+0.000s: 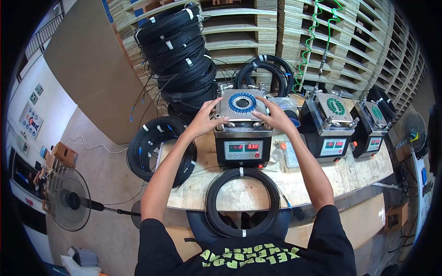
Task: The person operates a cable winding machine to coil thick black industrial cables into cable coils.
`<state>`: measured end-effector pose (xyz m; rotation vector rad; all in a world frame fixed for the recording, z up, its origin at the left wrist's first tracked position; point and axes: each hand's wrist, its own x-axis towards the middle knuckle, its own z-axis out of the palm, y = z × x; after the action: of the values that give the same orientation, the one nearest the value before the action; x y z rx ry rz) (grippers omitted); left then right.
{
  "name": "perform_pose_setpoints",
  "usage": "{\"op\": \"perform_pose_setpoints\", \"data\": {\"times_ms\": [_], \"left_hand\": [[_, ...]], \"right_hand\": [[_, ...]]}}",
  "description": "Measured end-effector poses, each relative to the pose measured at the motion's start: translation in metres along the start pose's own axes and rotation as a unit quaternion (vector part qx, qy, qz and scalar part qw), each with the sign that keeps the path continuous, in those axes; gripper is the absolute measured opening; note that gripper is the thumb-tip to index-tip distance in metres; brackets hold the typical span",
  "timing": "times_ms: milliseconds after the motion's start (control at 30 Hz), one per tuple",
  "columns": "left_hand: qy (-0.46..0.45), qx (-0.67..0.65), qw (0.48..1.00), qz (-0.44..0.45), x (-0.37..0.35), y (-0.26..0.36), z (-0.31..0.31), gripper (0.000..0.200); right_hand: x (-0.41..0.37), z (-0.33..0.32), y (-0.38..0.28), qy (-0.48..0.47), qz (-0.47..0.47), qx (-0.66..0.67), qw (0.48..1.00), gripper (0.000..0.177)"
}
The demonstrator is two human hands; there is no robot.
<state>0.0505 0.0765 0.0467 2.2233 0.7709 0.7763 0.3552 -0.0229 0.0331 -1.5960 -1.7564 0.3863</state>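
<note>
My left hand [202, 120] and my right hand [276, 117] rest on the two sides of the metal plate [242, 105]. The plate sits on top of the middle machine [243, 149] on the table [350, 175]. Both hands have their fingers spread wide. They touch the plate's edges but are not closed around anything.

The plate has a ring of little blue bits on it. I think a finger that slides inward could knock those bits.

A black cable coil [242, 202] lies just in front of the machine, partly over the table's edge, and an arm could drag it off. The small bottle [277, 152] beside the machine could tip too.
</note>
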Motion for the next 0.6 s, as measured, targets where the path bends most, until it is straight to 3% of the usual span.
{"op": "perform_pose_setpoints", "data": {"times_ms": [67, 167, 300, 400, 533, 600], "left_hand": [[0.004, 0.026, 1.0, 0.014, 0.016, -0.002, -0.007, 0.077], [0.018, 0.114, 0.993, 0.02, 0.049, 0.003, -0.01, 0.072], [-0.027, 0.199, 0.98, -0.009, 0.097, -0.022, 0.01, 0.069], [-0.04, 0.295, 0.952, -0.068, 0.105, -0.001, 0.021, 0.069], [-0.033, 0.248, 0.961, -0.115, 0.121, -0.022, 0.038, 0.069], [-0.024, 0.227, 0.967, -0.114, 0.124, -0.03, 0.041, 0.069]], "right_hand": [[0.018, -0.008, 0.016, -0.105, -0.02, 0.003, 0.994, 0.084], [0.035, -0.04, -0.013, -0.149, 0.158, 0.098, 0.971, 0.086], [0.086, -0.032, 0.007, -0.1, 0.184, 0.05, 0.977, 0.087], [0.103, -0.009, 0.02, -0.076, 0.185, -0.014, 0.98, 0.088], [0.115, 0.016, 0.038, -0.04, 0.122, -0.194, 0.973, 0.069], [0.116, 0.021, 0.05, -0.034, 0.12, -0.158, 0.979, 0.061]]}}
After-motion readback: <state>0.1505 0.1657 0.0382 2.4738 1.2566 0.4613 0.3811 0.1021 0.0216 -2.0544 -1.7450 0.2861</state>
